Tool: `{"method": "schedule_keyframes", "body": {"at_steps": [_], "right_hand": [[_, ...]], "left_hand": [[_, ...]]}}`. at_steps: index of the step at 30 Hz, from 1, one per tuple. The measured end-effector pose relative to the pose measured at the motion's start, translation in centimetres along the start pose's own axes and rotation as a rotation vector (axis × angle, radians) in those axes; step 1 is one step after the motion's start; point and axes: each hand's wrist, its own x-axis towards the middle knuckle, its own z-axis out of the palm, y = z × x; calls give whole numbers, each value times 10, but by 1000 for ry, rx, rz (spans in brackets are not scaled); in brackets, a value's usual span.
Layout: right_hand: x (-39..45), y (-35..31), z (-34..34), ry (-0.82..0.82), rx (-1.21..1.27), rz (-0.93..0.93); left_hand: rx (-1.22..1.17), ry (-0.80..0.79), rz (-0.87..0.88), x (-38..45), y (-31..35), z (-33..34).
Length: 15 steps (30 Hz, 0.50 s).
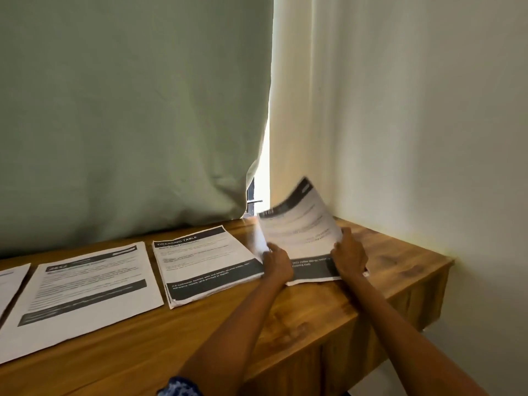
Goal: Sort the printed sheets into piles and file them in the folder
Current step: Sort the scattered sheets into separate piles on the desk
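While both hands work at the right end of the wooden table (328, 307), a printed sheet (300, 224) stands tilted up off the rightmost pile (311, 271), blurred so that its text cannot be read. The left hand (275, 261) holds that sheet at its lower left edge, fingers curled against the paper, and the right hand (350, 252) pinches its lower right edge, fingers bent around it. Under the hands, only the dark bottom band of that pile shows. Just left of it lies a thicker stack (205, 264) headed "DRESSING TABLE", its sheets slightly fanned at the near corner. Farther left sits a single spread sheet (88, 287) with a dark band near its bottom, and at the far left edge a corner of one more sheet (11, 281) pokes into view. A green curtain (128, 110) hangs behind the papers, its hem touching the table's far edge; a bright gap beside it shows a bit of window frame (253, 201). A pale wall (428, 110) closes off the right side, close behind the lifted sheet. A blue patterned sleeve (180, 387) shows at the near edge.
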Motion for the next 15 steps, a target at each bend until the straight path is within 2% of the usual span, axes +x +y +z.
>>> {"method": "schedule_keyframes", "body": {"at_steps": [5,9,15], "right_hand": [[32,9,29,-101,-348,-29],[57,7,53,-104,-392,-135],[78,0,71,-254,-460,-154]], "left_hand": [[272,-3,7,32,4,11],[443,44,3,59,4,6],[512,55,-57,75,-4,-1]]}}
